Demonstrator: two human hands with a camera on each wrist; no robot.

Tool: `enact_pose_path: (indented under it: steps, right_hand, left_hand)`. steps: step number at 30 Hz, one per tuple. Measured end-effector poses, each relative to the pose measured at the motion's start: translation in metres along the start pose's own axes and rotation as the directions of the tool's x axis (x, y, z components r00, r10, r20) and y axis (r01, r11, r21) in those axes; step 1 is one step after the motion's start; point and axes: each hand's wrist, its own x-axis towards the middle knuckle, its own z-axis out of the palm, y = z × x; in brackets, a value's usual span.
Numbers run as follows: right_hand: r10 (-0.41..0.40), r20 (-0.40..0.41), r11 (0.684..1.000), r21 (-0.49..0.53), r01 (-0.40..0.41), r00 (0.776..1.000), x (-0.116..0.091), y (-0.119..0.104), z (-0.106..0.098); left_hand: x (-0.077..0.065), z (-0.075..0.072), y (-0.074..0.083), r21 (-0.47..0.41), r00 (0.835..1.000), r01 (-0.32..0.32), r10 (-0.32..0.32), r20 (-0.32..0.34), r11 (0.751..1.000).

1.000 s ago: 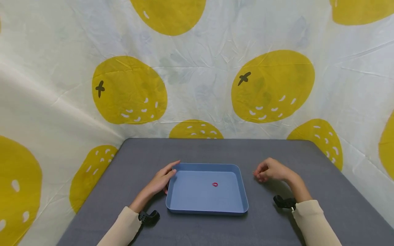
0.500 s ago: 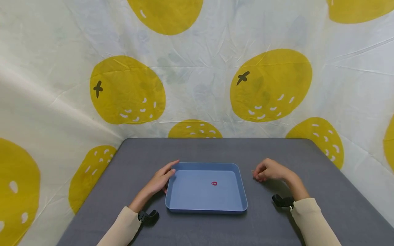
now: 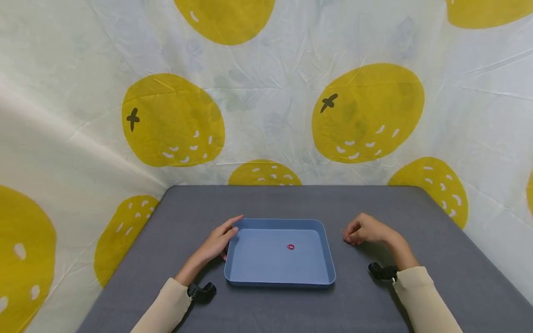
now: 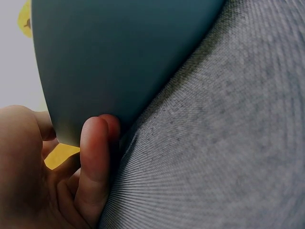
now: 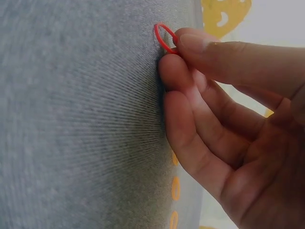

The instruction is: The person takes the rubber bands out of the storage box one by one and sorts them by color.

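A shallow blue tray (image 3: 279,273) lies on the grey table with a small red rubber band (image 3: 290,247) inside it, right of the middle. My left hand (image 3: 215,243) holds the tray's left side near the far corner, thumb over the rim; curled fingers (image 4: 94,157) press the outer wall in the left wrist view. To the right of the tray, my right hand (image 3: 366,230) is low over the table. Between thumb and index finger it pinches a thin red rubber band (image 5: 163,39), whose loop stands out past the fingertips in the right wrist view. The other fingers are curled beneath.
A dark grey cloth covers the table (image 3: 266,201), whose far edge meets a white curtain (image 3: 266,111) printed with yellow fruit. Black cameras are strapped at the left wrist (image 3: 201,293) and the right wrist (image 3: 381,272).
Very little differs. Small finger movements show at my right hand, which stays beside the tray; the left hand keeps its grip. The view shifts slightly.
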Motion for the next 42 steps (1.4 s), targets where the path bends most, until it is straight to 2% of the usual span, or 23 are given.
enact_pose_path:
  steps: [15,21,27,36,42]
  right_hand:
    - [-0.012,0.013,1.0,0.007,0.012,1.0,-0.002,-0.005,-0.001]
    - [-0.024,-0.065,1.0,-0.009,0.024,0.998,-0.007,-0.012,-0.009]
    - [0.002,-0.133,0.999,-0.047,-0.008,0.991,-0.011,-0.021,-0.015]
    - [-0.033,-0.13,0.998,-0.064,0.025,0.991,-0.013,-0.039,-0.018]
    - [-0.077,-0.099,0.994,-0.088,0.068,0.992,-0.005,-0.049,-0.012]
  left_hand:
    - [0.001,0.0,-0.002,-0.001,1.0,-0.008,0.008,0.004,1.0]
    - [0.002,-0.001,-0.002,-0.006,1.0,-0.01,0.01,0.009,1.0]
    - [0.001,-0.001,-0.004,-0.014,1.0,-0.011,0.011,0.013,1.0]
    - [0.0,-0.003,-0.003,-0.01,1.0,0.003,-0.003,0.005,1.0]
    - [0.001,-0.002,-0.002,-0.005,1.0,0.0,0.0,-0.001,1.0]
